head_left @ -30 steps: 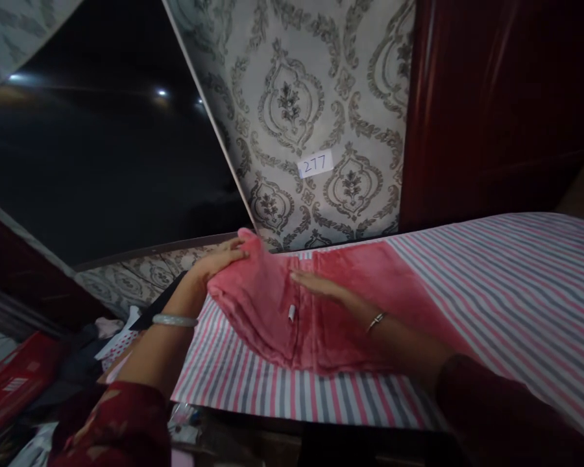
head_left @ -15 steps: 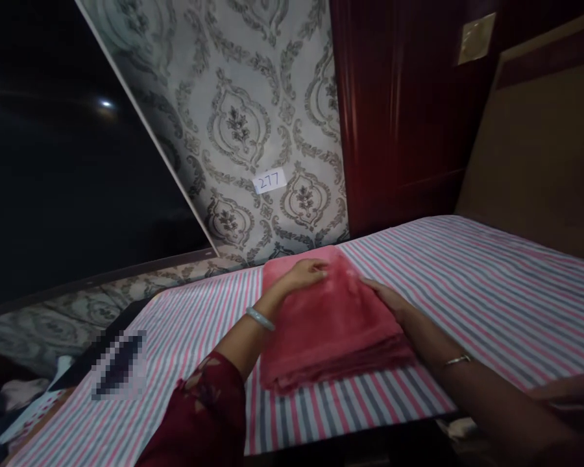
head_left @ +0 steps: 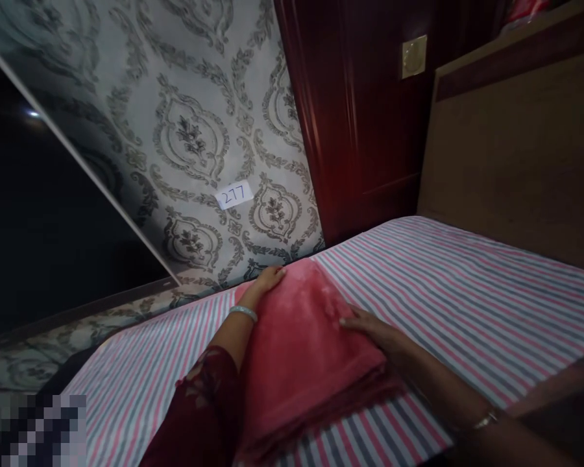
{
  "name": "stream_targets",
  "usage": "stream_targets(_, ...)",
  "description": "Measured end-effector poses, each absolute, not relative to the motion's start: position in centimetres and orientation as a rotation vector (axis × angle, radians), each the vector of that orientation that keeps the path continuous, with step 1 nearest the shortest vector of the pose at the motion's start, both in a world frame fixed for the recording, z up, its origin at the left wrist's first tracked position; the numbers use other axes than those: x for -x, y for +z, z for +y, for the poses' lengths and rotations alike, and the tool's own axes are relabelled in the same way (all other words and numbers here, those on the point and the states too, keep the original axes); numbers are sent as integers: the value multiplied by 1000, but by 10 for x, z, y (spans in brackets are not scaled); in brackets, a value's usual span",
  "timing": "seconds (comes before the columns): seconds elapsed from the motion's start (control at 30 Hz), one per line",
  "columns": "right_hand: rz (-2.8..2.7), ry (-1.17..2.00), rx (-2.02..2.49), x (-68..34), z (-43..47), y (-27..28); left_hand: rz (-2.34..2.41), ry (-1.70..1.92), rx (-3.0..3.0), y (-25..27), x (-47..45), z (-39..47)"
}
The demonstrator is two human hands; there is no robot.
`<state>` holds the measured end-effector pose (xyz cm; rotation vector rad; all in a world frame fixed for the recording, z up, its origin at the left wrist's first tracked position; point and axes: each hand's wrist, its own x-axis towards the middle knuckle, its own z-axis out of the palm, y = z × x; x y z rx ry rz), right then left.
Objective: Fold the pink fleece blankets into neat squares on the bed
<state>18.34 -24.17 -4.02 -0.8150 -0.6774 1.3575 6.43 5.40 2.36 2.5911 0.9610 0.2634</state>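
Observation:
A folded pink-red plush towel (head_left: 306,350) lies in several layers, its long side running away from me. My left hand (head_left: 271,277) rests palm down on the towel's far left part, fingers stretched over the top. A pale bangle circles that wrist. My right hand (head_left: 370,324) grips the towel's right edge, with its thumb on the top layer; the other fingers are partly hidden at the side. A thin metal bracelet is on this wrist. Creases show in the cloth near the right hand.
A striped sheet (head_left: 467,279) spreads under the towel. Behind are patterned wallpaper (head_left: 189,136) with a paper marked 277 (head_left: 234,194), a dark red wooden panel (head_left: 350,130) and a brown board (head_left: 506,155). A large black screen (head_left: 43,240) stands at left.
My left hand has moved to the far left part of the towel. My right hand has slid nearer along the right edge, its thumb now on top. The view has shifted right.

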Motion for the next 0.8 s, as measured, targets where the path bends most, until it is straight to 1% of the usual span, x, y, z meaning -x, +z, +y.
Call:
stream_targets(0.13, -711, 1328, 836, -183, -252, -47, 877, 205, -2493, 19, -111, 67)
stream_targets(0.27, -724, 1323, 831, -181, -254, -50, 840, 190, -2387, 12, -135, 75)
stream_targets(0.43, -723, 1260, 860, -182, -258, -55, 796, 329, -2309, -2, -153, 81)
stream_targets(0.53, -791, 1107, 1066, -188, -263, -65, 772, 366, -2311, -15, -163, 81)
stream_targets(0.67, -928, 816, 1396, -197, -270, -83, 782, 342, -2343, -31, -169, 80)
stream_targets(0.8, -951, 604, 1574, -193, -279, -94, 828, 331, -2411, -36, -168, 80)
